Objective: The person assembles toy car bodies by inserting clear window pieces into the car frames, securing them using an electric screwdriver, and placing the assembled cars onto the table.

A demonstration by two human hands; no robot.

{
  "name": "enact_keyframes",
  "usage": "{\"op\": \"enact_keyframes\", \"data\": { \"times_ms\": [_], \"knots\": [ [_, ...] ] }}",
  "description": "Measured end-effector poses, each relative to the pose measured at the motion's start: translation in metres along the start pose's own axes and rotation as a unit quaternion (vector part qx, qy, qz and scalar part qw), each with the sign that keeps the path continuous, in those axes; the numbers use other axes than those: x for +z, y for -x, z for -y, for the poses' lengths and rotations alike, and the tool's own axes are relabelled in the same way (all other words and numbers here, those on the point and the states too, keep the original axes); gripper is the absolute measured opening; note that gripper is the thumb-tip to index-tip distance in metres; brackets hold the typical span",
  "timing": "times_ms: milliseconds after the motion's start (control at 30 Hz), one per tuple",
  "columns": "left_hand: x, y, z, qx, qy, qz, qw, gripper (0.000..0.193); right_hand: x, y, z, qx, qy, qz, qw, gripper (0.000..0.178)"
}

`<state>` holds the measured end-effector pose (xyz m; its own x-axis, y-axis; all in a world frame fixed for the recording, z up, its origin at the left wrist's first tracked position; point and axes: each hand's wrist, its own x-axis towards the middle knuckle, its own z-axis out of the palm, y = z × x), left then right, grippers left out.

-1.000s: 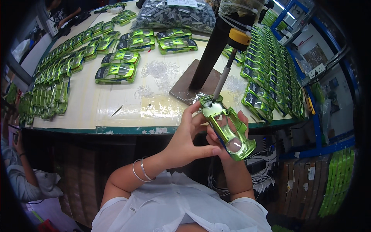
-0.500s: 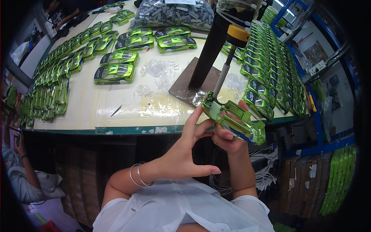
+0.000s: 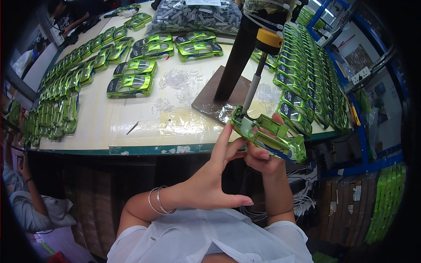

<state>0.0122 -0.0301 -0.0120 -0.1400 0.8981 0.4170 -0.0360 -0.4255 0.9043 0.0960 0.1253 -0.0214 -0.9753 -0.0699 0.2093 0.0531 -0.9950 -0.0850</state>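
Observation:
A hollow green toy car body shell (image 3: pixel 274 141), its inside facing up, is held above the table's front edge. My right hand (image 3: pixel 264 162) grips it from below, with the thumb along its near side and fingertips showing past the far side. My left hand (image 3: pixel 215 175) has its fingertips against the shell's left end, while the thumb stretches away to the right, touching nothing. The grey rod tip of a mounted tool with a yellow collar (image 3: pixel 268 40) reaches down into the shell's left end, beside a clear window piece (image 3: pixel 246 127).
A black post (image 3: pixel 232 70) rises from a brown base plate (image 3: pixel 204 98). Finished-looking green car shells (image 3: pixel 130 84) stand in rows left and right. Small clear pieces (image 3: pixel 180 83) lie mid-table. A bag of grey parts (image 3: pixel 197 17) sits behind. At far left is another person's arm (image 3: pixel 33 193).
The shell and both my hands have shifted slightly to the right. The rod's tip stays inside the shell's left end, and my grip looks the same.

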Motion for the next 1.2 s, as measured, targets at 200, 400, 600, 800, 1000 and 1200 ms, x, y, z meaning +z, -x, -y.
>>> {"op": "enact_keyframes", "data": {
  "times_ms": [200,400,600,800,1000,1200],
  "knots": [
    [0.001,-0.002,0.0,0.008,0.011,0.012,1.0,0.117,0.003,0.002,0.003,0.006,0.016,0.001,1.0,0.058],
    [0.001,0.0,0.0,0.011,0.014,0.016,1.0,0.117,0.01,0.002,-0.003,-0.02,0.033,-0.008,0.999,0.057],
    [0.002,0.009,0.008,-0.004,0.03,-0.003,1.0,0.116,0.002,0.008,-0.007,-0.028,0.048,-0.06,0.997,0.055],
    [-0.001,0.031,0.026,-0.056,0.103,-0.044,0.992,0.11,-0.014,0.023,-0.028,-0.005,0.052,-0.109,0.993,0.061],
    [-0.009,0.051,0.023,-0.085,0.137,-0.075,0.984,0.096,-0.008,0.035,-0.063,-0.014,0.094,-0.198,0.976,0.061],
    [-0.021,0.057,0.007,-0.125,0.199,-0.116,0.965,0.072,0.006,0.031,-0.067,-0.061,0.676,-0.152,0.718,0.065]
  ]
}}
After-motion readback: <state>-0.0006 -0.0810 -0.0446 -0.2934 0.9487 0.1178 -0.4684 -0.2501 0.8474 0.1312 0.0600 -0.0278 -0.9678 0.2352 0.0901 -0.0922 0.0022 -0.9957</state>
